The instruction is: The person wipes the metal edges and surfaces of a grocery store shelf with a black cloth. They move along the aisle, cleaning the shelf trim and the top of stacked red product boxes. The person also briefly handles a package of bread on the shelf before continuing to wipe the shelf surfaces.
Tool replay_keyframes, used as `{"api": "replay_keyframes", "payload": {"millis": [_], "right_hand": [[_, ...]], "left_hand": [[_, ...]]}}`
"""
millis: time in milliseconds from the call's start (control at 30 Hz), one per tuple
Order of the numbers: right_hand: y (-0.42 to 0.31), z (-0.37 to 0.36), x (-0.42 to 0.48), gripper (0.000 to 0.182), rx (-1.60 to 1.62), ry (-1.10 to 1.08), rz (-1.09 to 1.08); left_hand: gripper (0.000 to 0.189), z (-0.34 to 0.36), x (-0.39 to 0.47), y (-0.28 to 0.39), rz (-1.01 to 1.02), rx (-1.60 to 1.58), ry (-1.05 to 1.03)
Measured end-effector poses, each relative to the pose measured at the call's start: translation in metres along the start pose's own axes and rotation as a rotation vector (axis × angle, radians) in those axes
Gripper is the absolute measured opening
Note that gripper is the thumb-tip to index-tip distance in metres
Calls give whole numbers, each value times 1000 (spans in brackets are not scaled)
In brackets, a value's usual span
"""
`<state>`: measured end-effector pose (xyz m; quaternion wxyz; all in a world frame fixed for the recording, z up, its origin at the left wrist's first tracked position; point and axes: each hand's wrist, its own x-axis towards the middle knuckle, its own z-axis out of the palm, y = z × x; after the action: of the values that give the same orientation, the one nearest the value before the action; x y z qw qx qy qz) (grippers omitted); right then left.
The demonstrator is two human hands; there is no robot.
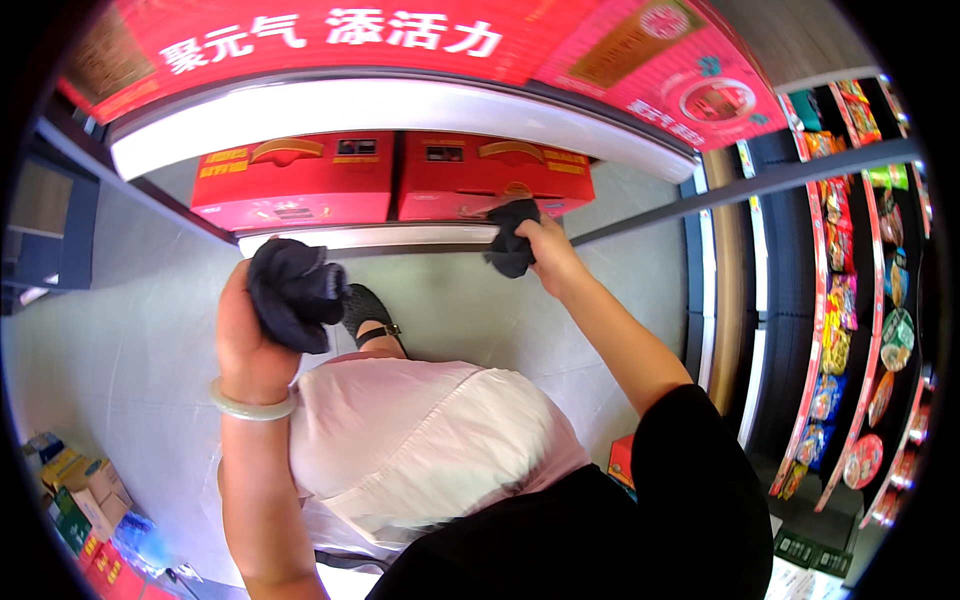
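My left hand (259, 330), with a pale bangle at the wrist, grips a bunched dark cloth (294, 292) in front of the shelf's lower left corner. A second black cloth (513, 238) is in my right hand (547, 251), right at the lower shelf edge (375, 238). Behind that edge stand two red and pink cartons with handles, a left one (292, 180) and a right one (495, 176). The right cloth overlaps the lower front of the right carton; whether it touches the carton I cannot tell.
Above is a white shelf edge (405, 109) with large red boxes (465, 64) over it. A metal post (750, 180) slants at the right, before racks of packaged snacks (840, 300). Boxes (97, 487) and plastic wrap lie on the floor at lower left.
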<state>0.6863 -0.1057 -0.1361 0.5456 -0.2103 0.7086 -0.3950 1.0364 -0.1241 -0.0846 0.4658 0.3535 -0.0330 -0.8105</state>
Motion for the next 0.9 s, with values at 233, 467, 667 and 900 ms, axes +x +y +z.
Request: {"api": "replay_keyframes", "payload": {"millis": [233,467,667,900], "right_hand": [[-37,152,75,34,-604,126,-1105],[-43,239,108,33,-1057,195,-1704],[-23,258,90,24,-866,122,-1275],[-3,240,106,42,-1180,173,-1046]], "left_hand": [[28,14,-6,0,10,-78,-38],[31,24,0,-15,-86,-201,104],[32,-42,21,6,-77,-313,165],[42,-82,70,24,32,-618,-1]]}}
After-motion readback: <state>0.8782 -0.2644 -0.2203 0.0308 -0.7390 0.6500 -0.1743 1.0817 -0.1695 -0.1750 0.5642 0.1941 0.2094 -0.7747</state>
